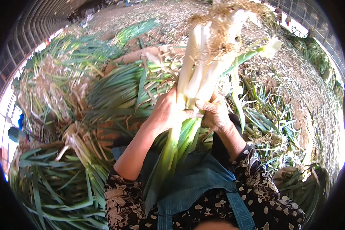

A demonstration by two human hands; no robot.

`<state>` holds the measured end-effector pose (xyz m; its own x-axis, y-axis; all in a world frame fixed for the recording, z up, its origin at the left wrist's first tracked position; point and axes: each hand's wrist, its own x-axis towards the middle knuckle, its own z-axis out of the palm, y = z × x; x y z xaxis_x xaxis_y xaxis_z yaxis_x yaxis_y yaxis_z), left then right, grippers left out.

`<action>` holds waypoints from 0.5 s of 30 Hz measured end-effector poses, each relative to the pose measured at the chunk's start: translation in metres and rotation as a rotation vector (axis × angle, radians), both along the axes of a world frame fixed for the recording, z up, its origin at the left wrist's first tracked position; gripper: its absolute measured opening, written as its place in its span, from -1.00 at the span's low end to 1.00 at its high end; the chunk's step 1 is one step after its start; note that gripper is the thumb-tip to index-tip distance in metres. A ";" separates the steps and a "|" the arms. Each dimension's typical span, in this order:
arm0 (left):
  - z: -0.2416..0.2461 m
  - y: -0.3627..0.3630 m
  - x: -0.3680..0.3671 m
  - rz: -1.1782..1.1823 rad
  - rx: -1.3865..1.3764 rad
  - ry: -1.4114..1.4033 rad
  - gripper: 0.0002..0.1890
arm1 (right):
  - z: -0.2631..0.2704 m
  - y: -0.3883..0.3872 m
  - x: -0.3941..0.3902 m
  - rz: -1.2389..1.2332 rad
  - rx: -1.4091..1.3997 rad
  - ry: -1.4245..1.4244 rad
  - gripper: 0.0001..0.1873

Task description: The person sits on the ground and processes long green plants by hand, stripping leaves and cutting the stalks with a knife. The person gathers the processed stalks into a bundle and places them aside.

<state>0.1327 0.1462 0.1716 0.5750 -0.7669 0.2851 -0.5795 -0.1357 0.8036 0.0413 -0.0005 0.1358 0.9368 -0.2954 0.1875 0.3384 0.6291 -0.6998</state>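
A bundle of large green onions (199, 76) is held up in front of my body, its pale stems and hairy roots pointing away from me. Its green leaves hang down over a blue apron (198, 184). My left hand (166, 107) wraps the stems from the left side, just above the leaves. On the right, my right hand (215, 110) grips the same bundle, thumb across the front. One thin onion with a whitish end (270, 48) sticks out to the right.
Green onions (123, 86) lie heaped beyond my left hand, with another pile (57, 181) at lower left. Cut leaf scraps (267, 123) cover the ground on the right. Peelings (293, 72) are strewn farther off. An arched frame structure (34, 26) surrounds the area.
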 end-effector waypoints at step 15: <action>-0.038 -0.006 -0.018 0.251 -0.241 0.120 0.26 | 0.028 0.007 -0.009 -0.201 -1.116 0.291 -0.27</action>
